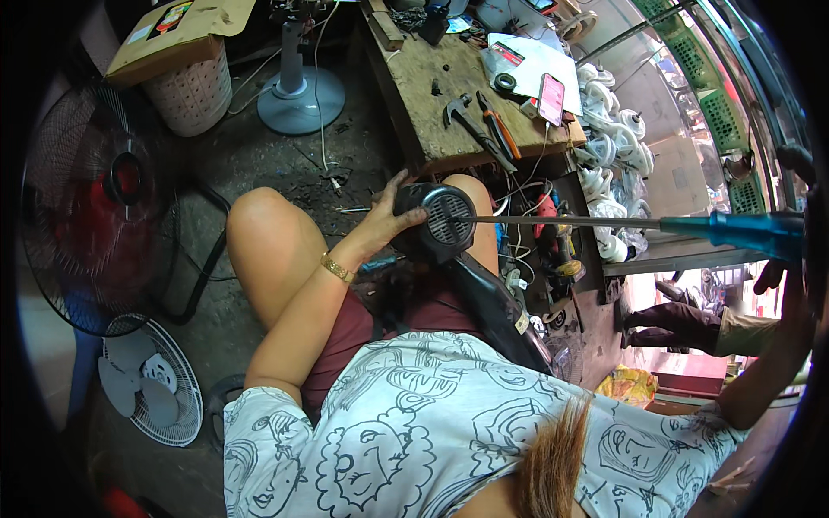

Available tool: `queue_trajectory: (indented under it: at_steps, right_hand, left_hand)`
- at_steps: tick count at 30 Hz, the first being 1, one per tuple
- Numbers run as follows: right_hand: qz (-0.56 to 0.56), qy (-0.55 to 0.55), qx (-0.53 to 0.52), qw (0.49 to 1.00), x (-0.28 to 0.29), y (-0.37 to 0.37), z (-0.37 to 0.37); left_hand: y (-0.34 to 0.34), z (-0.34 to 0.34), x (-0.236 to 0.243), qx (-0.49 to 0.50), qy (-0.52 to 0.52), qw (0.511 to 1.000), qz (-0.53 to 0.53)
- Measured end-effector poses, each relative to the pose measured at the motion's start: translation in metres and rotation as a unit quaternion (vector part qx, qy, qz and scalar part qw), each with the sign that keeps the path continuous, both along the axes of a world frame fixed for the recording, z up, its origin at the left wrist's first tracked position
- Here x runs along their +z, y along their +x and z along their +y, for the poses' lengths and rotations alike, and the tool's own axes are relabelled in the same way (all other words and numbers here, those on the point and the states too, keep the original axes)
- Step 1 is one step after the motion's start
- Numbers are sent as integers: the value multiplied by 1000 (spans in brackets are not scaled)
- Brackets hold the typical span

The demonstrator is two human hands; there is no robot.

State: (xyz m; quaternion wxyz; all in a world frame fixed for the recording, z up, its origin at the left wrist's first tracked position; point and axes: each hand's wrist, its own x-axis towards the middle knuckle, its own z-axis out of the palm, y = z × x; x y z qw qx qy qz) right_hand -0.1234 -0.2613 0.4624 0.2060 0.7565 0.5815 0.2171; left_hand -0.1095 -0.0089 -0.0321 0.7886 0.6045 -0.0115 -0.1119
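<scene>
My left hand [393, 215] is closed around the side of a black fan motor housing [412, 200], its fingers and thumb resting on the casing. The round vented back of the housing faces up, and a long black fan body [496, 311] slopes from it across my lap to the lower right. At the right edge, my dark, shadowed right hand [796, 281] grips a long screwdriver by its blue handle [743, 231]. The thin metal shaft [570, 221] runs level leftward, its tip at the vented back. Whether it sits in a screw, I cannot tell.
Ahead stands a wooden workbench [423, 104] with a hammer [473, 125], orange-handled pliers [499, 125] and a phone [551, 99]. White fan parts [613, 138] are piled at right. On the left are a caged fan [86, 207], a loose grille with blades [151, 380] and a grey stand base [300, 99].
</scene>
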Motion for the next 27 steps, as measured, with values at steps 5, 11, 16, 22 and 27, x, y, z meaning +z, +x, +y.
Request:
queue_trajectory:
  at_steps: [5,11,16,22,27]
  right_hand:
    - [386,484,-93,780,-117,1,-46]
    - [677,511,25,529,-213,17,13]
    - [581,575,116,564,-258,33,16]
    - [637,556,119,521,-254,51,27]
    - [621,533,138,558,-250,50,23]
  left_hand:
    - [-8,-6,16,-21,-12,999,-39]
    - [-14,11,4,43,25,999,22]
    - [-13,18,0,65,16,997,41]
    - [-19,22,4,67,4,998,21]
    - [-23,17,11,68,7,997,41]
